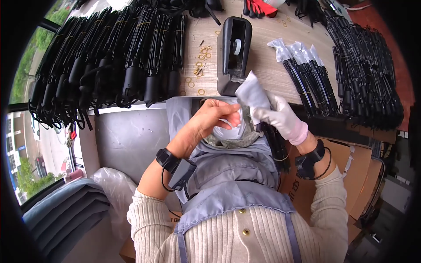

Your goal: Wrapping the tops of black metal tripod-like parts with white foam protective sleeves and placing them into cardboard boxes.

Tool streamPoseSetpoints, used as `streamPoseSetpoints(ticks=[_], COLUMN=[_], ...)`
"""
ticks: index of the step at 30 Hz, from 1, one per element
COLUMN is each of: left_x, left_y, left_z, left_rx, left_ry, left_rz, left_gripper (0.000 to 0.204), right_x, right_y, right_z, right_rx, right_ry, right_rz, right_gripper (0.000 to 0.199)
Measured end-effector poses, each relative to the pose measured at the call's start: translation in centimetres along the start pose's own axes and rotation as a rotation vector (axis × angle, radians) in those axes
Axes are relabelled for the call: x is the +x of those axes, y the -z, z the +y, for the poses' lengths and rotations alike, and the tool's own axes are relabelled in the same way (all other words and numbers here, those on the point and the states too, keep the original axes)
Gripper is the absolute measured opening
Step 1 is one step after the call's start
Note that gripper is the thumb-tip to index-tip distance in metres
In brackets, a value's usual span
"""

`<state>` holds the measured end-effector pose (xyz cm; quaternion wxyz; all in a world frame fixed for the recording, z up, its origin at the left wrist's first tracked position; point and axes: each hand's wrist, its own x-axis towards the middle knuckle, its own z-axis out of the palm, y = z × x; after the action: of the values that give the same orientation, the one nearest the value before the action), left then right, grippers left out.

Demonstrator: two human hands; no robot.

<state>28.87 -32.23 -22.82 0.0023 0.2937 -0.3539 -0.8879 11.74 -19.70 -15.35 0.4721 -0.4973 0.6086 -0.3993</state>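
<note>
My right hand [284, 119], in a white glove, is closed around a bundle of black umbrella frames whose upper end is wrapped in a white plastic bag [253, 93]. The dark rods [276, 147] of this bundle hang down over my lap. My bare left hand [215, 116] is just left of the bag, thumb and fingers pinched together; whatever lies between the fingertips is too small to tell. A black tape dispenser [234, 52] stands on the table beyond both hands. White material [230, 131] lies in a grey-green cloth container on my lap.
Rows of black umbrella frames [127, 57] lie at the left, and more [364, 70] at the right. Several bagged bundles [302, 74] are right of the dispenser. Yellow rubber bands [204, 55] are scattered about. Red gloves [258, 8] lie at the back. Cardboard boxes [324, 171] stand lower right.
</note>
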Motion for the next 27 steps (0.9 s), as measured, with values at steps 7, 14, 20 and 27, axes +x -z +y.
streamPoseSetpoints(ticks=[7, 14, 20, 27], left_x=[-2.1, -1.7, 0.4, 2.1], left_y=[-1.6, -3.4, -7.8, -11.3], left_z=[1.9, -0.1, -2.8, -1.7], left_rx=[-0.184, 0.472, 0.35, 0.863], left_ry=[-0.112, -0.213, -0.301, -0.787], left_rz=[0.217, 0.06, 0.078, 0.21], left_gripper=[0.027, 0.026, 0.03, 0.044], right_x=[-0.3, -1.1, -1.1, 6.7], right_y=[-0.2, -0.8, -1.7, 6.5], right_z=[-0.1, 2.6, 1.1, 3.0], right_rx=[0.705, 0.157, -1.277, -1.467], right_ry=[-0.449, -0.118, -0.107, -0.311], right_rz=[0.038, 0.121, 0.368, 0.486], right_gripper=[0.042, 0.036, 0.036, 0.053])
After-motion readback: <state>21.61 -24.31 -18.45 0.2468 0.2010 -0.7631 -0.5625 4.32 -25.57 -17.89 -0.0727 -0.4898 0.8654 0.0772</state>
